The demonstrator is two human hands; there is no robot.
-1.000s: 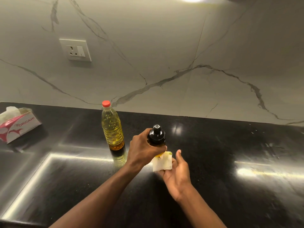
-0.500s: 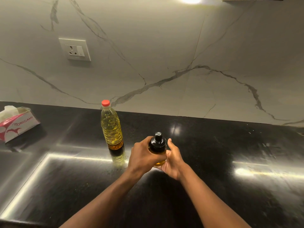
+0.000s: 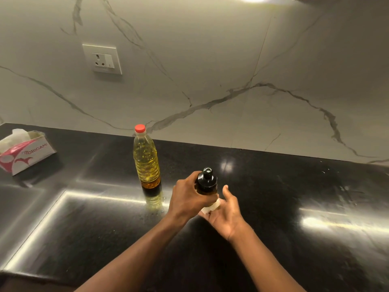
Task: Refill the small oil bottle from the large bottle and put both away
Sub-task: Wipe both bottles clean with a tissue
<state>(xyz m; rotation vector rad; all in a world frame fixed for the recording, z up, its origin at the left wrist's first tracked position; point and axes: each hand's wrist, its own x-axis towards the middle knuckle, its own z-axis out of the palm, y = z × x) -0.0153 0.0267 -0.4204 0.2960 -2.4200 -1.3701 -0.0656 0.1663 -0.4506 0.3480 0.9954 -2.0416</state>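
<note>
Presumably wiping drips, the left hand (image 3: 188,200) clasps the small oil bottle (image 3: 207,182). The right hand (image 3: 226,214), fingers relaxed, cups a tissue (image 3: 212,207) beneath.

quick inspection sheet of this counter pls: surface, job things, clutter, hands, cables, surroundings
Surface: black glossy countertop, with bright strips of reflected light.
Job's things: large bottle upright on the counter, red cap on, yellow oil inside; small oil bottle dark, black cap on, held upright to its right.
Clutter: tissue box at far left, a tissue sticking out.
Hands: left hand grips the small oil bottle; right hand lies open, palm up, carrying a white tissue at the bottle's base.
Cables: nothing seen.
Surroundings: veined marble-look wall; socket with nothing plugged in.
</note>
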